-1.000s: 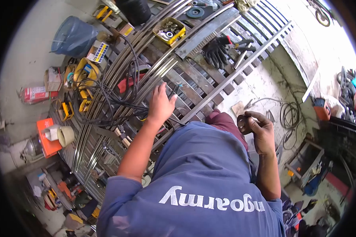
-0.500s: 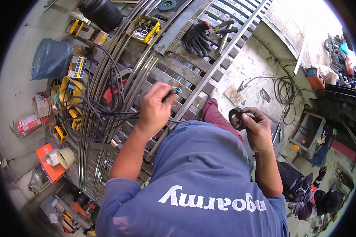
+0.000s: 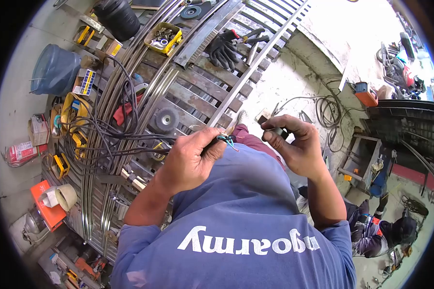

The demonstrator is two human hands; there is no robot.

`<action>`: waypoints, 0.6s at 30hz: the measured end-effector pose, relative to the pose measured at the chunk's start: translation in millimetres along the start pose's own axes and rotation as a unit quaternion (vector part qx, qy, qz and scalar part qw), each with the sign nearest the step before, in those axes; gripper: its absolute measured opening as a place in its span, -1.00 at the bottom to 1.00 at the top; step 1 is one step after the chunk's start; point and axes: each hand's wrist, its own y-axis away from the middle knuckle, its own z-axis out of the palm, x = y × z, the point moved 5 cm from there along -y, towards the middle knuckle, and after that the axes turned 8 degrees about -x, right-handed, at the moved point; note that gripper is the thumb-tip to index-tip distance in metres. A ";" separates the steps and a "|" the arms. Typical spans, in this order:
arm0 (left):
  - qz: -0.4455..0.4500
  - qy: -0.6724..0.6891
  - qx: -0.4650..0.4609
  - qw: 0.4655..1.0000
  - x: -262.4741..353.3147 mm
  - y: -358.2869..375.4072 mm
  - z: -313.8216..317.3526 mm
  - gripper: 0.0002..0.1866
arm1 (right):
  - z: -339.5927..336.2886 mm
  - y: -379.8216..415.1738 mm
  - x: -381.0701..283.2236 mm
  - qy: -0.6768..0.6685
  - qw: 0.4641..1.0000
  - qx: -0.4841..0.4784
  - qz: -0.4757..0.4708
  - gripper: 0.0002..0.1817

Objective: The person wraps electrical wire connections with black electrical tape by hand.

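Observation:
My left hand (image 3: 190, 161) pinches the end of a black electrical cable (image 3: 147, 150), closed around it. Thin stripped wires (image 3: 228, 140), some teal with a coppery tip, poke out past its thumb and forefinger. To the right, my right hand (image 3: 299, 149) is closed on a roll of black tape (image 3: 278, 133), held between thumb and fingers; the fingers cover part of it. The two hands are apart, both in front of my blue shirt. Beyond the left hand, a round grinding or wire wheel (image 3: 166, 120) lies on the slatted metal bench (image 3: 193, 91).
Long metal tubes (image 3: 152, 89) and tangled cables run along the bench. A yellow container (image 3: 164, 38) holds metal fittings. Black gloves (image 3: 223, 50) and pliers (image 3: 255, 36) lie farther off. A blue bucket (image 3: 57, 70) stands left. Another person (image 3: 376, 231) crouches at lower right.
My left hand has moved down and right with the cable end, closer to my right hand. The tape roll has turned and shifted slightly left. The wheel behind the left hand now shows.

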 end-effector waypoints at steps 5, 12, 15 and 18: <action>0.027 -0.032 -0.032 0.999 15.7 6.0 4.3 -0.82 | 12.6 -2.4 -22.1 0.047 0.998 -0.030 -0.031 -0.76; 0.004 -0.016 -0.077 0.997 25.0 19.0 7.8 -0.82 | 24.1 -4.3 -33.2 0.065 0.992 -0.077 -0.072 -0.71; -0.005 -0.004 -0.092 0.996 27.8 22.1 7.4 -0.79 | 26.2 -4.0 -37.0 0.072 0.988 -0.096 -0.093 -0.72; 0.007 0.002 -0.082 0.997 30.4 22.2 10.2 -0.76 | 27.0 -3.9 -37.1 0.098 0.984 -0.095 -0.117 -0.73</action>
